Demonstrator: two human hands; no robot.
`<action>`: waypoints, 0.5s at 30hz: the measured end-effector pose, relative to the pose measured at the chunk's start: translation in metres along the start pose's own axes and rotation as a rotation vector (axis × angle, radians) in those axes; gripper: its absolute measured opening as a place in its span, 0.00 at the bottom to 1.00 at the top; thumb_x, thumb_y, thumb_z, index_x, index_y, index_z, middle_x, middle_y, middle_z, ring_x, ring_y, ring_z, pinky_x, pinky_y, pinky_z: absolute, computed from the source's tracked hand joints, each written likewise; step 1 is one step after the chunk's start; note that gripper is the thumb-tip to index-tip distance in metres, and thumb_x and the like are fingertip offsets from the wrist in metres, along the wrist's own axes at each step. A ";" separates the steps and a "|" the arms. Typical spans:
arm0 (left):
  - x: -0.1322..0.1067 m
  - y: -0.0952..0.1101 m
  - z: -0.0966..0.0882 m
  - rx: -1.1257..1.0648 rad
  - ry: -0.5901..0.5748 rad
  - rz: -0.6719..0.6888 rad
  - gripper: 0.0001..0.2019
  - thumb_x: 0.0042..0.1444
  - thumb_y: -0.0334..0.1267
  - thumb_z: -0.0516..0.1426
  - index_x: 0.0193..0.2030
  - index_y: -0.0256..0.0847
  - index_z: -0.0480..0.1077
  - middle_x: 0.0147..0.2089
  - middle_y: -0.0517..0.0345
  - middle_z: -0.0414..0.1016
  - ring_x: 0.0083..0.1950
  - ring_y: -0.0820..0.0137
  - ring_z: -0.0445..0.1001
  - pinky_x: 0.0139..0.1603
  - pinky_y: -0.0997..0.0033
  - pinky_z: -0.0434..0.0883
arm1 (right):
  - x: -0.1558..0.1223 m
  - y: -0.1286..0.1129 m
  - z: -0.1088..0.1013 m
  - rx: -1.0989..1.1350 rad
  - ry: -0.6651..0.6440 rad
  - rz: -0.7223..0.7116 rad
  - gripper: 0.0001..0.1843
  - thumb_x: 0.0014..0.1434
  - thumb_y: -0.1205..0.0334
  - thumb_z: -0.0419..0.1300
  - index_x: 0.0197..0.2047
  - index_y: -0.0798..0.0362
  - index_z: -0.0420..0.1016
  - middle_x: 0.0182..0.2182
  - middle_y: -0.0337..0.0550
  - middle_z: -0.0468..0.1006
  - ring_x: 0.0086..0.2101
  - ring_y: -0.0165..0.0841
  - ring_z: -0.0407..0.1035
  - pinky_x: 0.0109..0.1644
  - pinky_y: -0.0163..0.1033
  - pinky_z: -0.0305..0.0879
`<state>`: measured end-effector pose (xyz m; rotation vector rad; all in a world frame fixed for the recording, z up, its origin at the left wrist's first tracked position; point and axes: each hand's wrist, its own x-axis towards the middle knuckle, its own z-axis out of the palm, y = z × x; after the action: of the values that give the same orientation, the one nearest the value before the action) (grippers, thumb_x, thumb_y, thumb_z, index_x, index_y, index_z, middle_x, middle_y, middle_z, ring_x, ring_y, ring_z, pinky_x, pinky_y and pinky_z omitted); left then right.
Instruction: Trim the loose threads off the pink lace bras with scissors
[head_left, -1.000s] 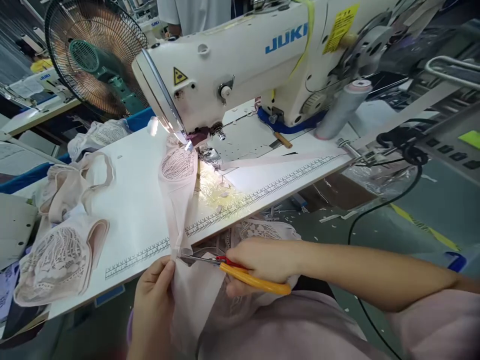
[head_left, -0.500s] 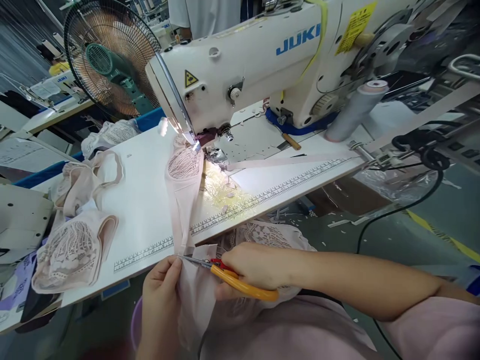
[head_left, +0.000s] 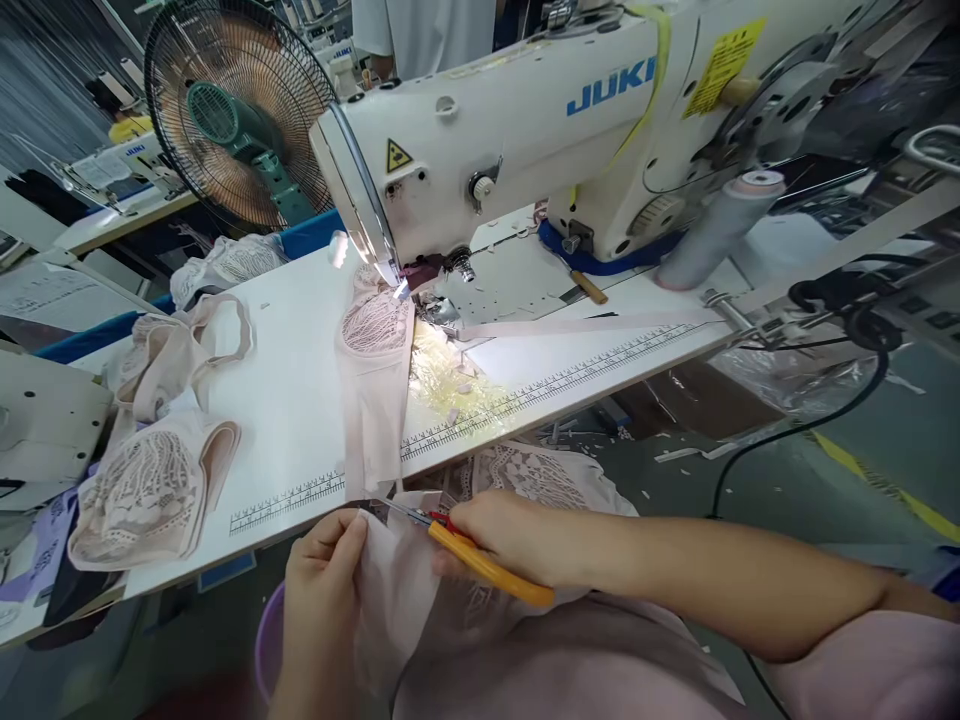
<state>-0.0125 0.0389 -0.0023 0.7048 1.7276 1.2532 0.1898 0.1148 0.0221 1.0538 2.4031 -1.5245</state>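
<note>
My right hand [head_left: 506, 535] grips scissors [head_left: 491, 568] with orange handles, their blades pointing left at the table's front edge. Between finger and thumb, my left hand [head_left: 322, 570] pinches the edge of a pale pink fabric piece [head_left: 394, 590] that hangs over my lap. The blade tips lie beside that fabric, at the lower end of a pink lace bra piece [head_left: 375, 390]. This piece runs up to the needle area of the sewing machine [head_left: 480, 130]. Whether the blades are cutting through cloth cannot be made out. More lace fabric [head_left: 532, 475] lies under my right hand.
Finished-looking pink lace bras [head_left: 142, 490] lie at the table's left. A ruler strip [head_left: 555, 385] runs along the front edge. Right of the machine stand a grey thread cone [head_left: 720, 230] and a wooden-handled tool [head_left: 589, 288]. A fan [head_left: 240, 115] stands behind.
The view has shifted slightly. The bra piece's lower band, narrow and drawn together before, now lies wider and flatter. The scissor blades look further apart, and both hands stay close together.
</note>
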 end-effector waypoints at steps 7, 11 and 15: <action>-0.045 0.024 0.028 0.090 -0.034 0.055 0.17 0.43 0.48 0.65 0.38 0.43 0.72 0.25 0.62 0.76 0.26 0.72 0.72 0.25 0.80 0.66 | -0.013 -0.008 -0.012 0.233 0.216 -0.141 0.16 0.44 0.60 0.67 0.25 0.54 0.61 0.23 0.32 0.64 0.23 0.24 0.56 0.26 0.30 0.53; -0.064 0.027 0.041 0.030 -0.116 0.076 0.22 0.40 0.50 0.67 0.41 0.44 0.71 0.31 0.59 0.79 0.33 0.67 0.76 0.33 0.76 0.72 | -0.012 -0.005 -0.008 0.344 0.104 -0.316 0.12 0.44 0.71 0.63 0.24 0.55 0.60 0.23 0.31 0.62 0.25 0.23 0.56 0.29 0.28 0.55; -0.062 0.017 0.041 0.130 -0.185 0.127 0.22 0.43 0.52 0.65 0.43 0.43 0.71 0.35 0.54 0.79 0.36 0.63 0.77 0.32 0.72 0.74 | -0.014 0.004 -0.003 0.354 0.082 -0.368 0.13 0.44 0.71 0.61 0.23 0.55 0.58 0.23 0.31 0.62 0.26 0.23 0.56 0.29 0.28 0.56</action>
<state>0.0519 0.0119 0.0287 0.9895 1.6430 1.1287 0.2032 0.1115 0.0264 0.7595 2.5500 -2.1283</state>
